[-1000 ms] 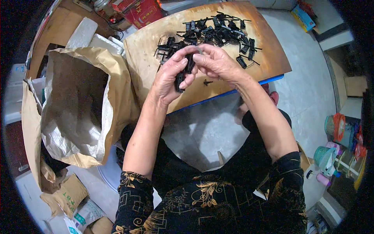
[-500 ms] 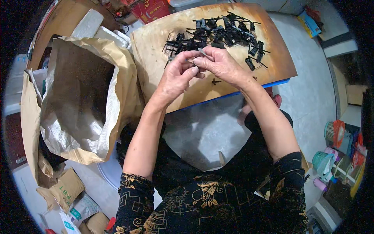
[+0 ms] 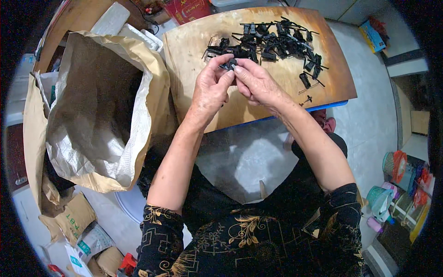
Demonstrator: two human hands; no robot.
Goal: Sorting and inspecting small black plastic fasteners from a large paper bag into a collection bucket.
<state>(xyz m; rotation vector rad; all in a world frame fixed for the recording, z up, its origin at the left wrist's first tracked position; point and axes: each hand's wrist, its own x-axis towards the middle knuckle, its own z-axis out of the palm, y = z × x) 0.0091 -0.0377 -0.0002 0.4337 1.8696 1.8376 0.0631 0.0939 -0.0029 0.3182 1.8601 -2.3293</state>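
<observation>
Over the near part of a wooden board, both hands meet at a small black plastic part (image 3: 229,64). My left hand (image 3: 213,87) pinches it from the left with thumb and fingertips. From the right, the thumb and fingers of my right hand (image 3: 259,85) are closed at the same part, where a small grey tip (image 3: 234,68) shows by the thumb. The fingers hide most of the part. Beyond them lies a heap of similar black plastic parts (image 3: 277,44) with thin rods sticking out. A small black cross-shaped piece (image 3: 308,99) lies apart near the right front edge.
The scorched wooden board (image 3: 194,37) has a blue edge (image 3: 340,104) beneath it. At left stands a large open paper sack (image 3: 159,106) with silvery lining. Brown packages (image 3: 76,217) lie at lower left. Baskets and bags (image 3: 380,198) stand at right.
Both hands have moved slightly away from me, and the black part now shows between the fingertips. The long thin grey strip seen earlier at the right fingers now shows only as a small tip.
</observation>
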